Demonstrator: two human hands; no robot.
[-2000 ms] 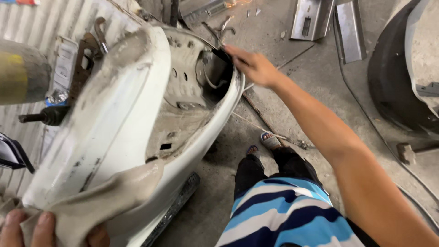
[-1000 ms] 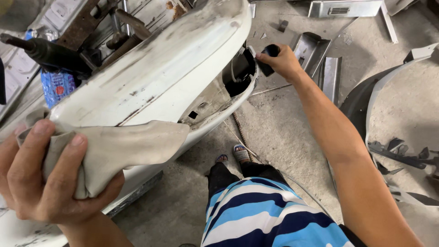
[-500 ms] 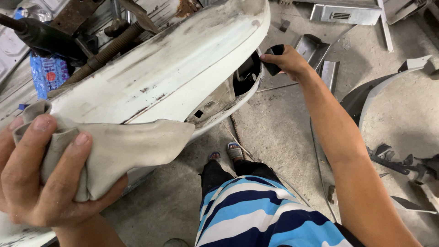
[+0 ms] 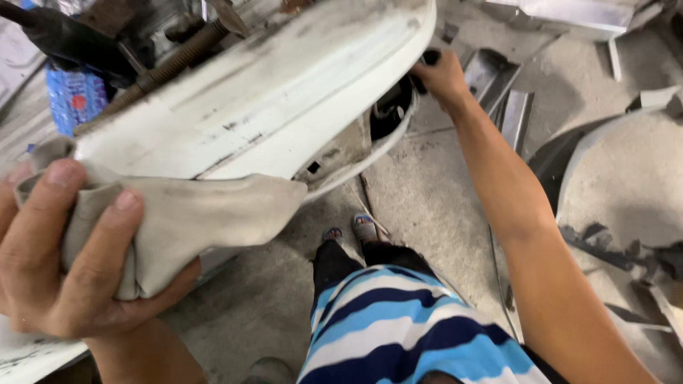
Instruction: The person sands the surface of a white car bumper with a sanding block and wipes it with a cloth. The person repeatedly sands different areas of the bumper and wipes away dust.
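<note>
A long white scooter body panel (image 4: 284,99), scuffed and dusty, stretches from the lower left to the top centre. My left hand (image 4: 67,263) grips its near end through a grey-beige cloth (image 4: 192,220) that drapes over the panel's edge. My right hand (image 4: 441,75) is stretched out to the panel's far end and is closed on that end by a dark opening, next to a small black part (image 4: 429,57). The panel is tilted with its outer face toward me.
A dark metal bar with a threaded rod (image 4: 171,60) and a blue packet (image 4: 75,96) lie behind the panel at the upper left. Metal channel pieces (image 4: 501,78) rest on the concrete floor. A large grey curved body part (image 4: 626,185) stands at the right.
The panel has been rolled over from its hollow inner side to its outer face. My left hand has shifted up its near end with the cloth, and the view has closed in.
</note>
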